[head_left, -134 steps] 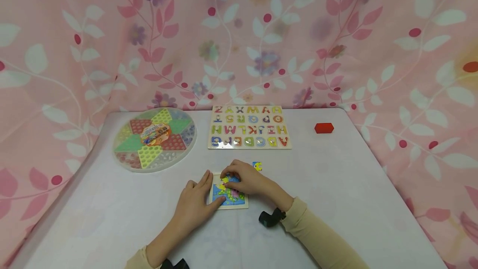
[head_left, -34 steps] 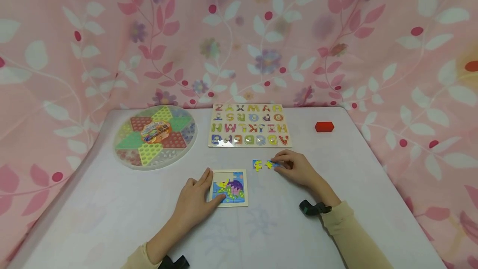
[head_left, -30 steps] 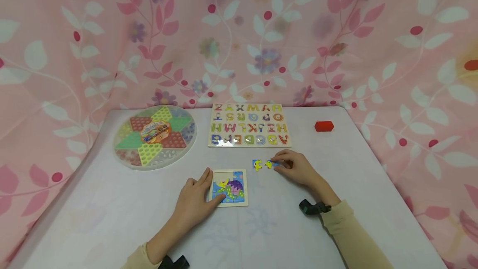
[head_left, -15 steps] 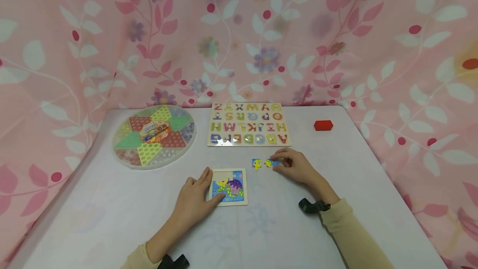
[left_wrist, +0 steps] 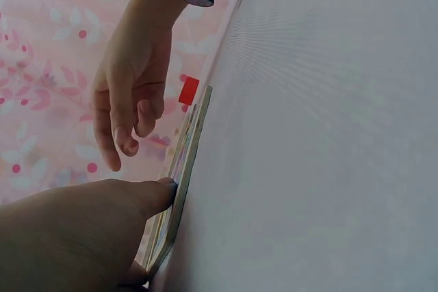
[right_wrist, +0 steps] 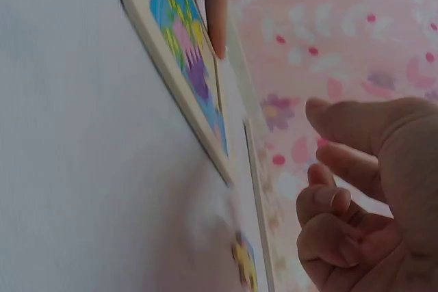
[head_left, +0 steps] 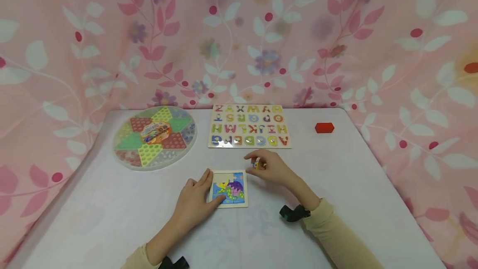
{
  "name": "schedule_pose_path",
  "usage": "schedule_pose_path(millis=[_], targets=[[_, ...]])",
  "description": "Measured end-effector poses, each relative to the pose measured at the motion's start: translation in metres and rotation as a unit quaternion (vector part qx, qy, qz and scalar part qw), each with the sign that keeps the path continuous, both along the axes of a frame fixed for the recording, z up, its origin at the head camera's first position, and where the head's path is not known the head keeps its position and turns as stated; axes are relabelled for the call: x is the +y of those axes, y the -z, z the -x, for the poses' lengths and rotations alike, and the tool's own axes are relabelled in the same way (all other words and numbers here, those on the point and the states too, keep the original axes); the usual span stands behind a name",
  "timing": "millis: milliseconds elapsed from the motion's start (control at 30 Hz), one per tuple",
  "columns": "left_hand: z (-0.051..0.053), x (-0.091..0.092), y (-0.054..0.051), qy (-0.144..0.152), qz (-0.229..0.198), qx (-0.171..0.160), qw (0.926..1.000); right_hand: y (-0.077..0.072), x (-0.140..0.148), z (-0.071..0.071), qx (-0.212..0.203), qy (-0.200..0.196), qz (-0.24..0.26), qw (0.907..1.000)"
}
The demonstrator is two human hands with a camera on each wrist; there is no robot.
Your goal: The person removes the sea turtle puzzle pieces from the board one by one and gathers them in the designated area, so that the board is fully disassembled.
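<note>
My left hand [head_left: 195, 202] rests against the left side of a small framed jigsaw puzzle [head_left: 239, 206], its thumb [left_wrist: 161, 195] lying over the frame. Straight fingers reach along the frame's upper left corner. The puzzle's picture is blue, purple, pink and green, with bare wood at the top left. My right hand [head_left: 274, 169] hovers just right of the puzzle, thumb and index finger apart. Between these fingers a yellow and blue puzzle piece [head_left: 255, 164] shows; the right wrist view has a puzzle piece [right_wrist: 244, 262] on the table below the hand. No other loose piece shows; the hand may hide one.
Behind the puzzle lies a wooden alphabet board [head_left: 249, 133]. A round Chinese checkers set [head_left: 154, 138] is at the back left, and a red block [head_left: 324, 128] at the back right. White cloth [head_left: 239, 244] covers the table; a pink floral curtain [head_left: 239, 53] hangs behind.
After working over the puzzle, my right hand went to two loose pieces on its right, paused at the right one, then shifted left above them. My left hand has stayed put.
</note>
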State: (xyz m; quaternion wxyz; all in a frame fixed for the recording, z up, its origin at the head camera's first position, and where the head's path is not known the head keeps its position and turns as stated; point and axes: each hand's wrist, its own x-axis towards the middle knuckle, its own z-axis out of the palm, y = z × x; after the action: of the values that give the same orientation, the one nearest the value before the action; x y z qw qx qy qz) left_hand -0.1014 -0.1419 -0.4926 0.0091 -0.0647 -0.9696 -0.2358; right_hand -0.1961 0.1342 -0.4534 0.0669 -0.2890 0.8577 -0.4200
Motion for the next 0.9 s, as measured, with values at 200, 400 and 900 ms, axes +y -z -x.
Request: schedule_pose_path(millis=[200, 400, 900], targets=[[0.001, 0.001, 0.000, 0.005, -0.002, 0.007, 1.0000, 0.012, -0.033, -0.013, -0.031, -0.020, -0.020, 0.9991], [0.001, -0.001, 0.000, 0.014, -0.001, 0.006, 0.9999, 0.029, -0.038, -0.016, -0.004, -0.006, -0.059, 0.9982], [0.001, -0.001, 0.001, 0.024, 0.012, 0.021, 0.9994, 0.029, -0.042, -0.024, 0.002, 0.006, -0.063, 0.9980]])
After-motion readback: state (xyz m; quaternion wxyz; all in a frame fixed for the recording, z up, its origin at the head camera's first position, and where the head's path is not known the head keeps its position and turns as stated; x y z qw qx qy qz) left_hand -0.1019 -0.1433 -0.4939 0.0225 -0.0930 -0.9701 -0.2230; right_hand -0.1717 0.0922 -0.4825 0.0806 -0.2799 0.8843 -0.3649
